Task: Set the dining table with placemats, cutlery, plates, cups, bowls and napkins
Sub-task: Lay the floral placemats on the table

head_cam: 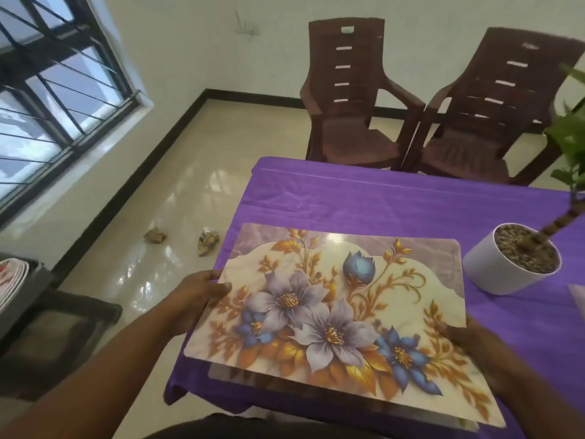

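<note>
- Both hands are clamped on the same thing: the left hand (202, 291) pinches the left short edge of a floral placemat (335, 315), and the right hand (474, 343) grips its right edge, thumb on top.
- The placemat is held over the near-left corner of the surface (380, 198), which wears a purple cloth. Its near edge looks raised off the cloth, and whether the far edge touches I cannot tell.
- A second sheet edge shows just under the near side, so there may be more than one mat in the grip.
- Risk, as I judge it: the far right corner sits just beside the white plant pot (511, 259). Sliding the mat forward or rightward could nudge the pot.
- If there is a stack, the lower mats could slip out and drop toward the floor, since the grip is only at the edges.
- The glossy cloth could bunch or drag if the mat is pushed rather than laid.
- The placemat itself is a thin, stiff-looking rectangle with rounded corners, shiny, printed with lilac and blue flowers and gold leaves on cream, with a mauve band along the far edge.
- Two brown plastic chairs (411, 99) stand beyond the surface.
</note>
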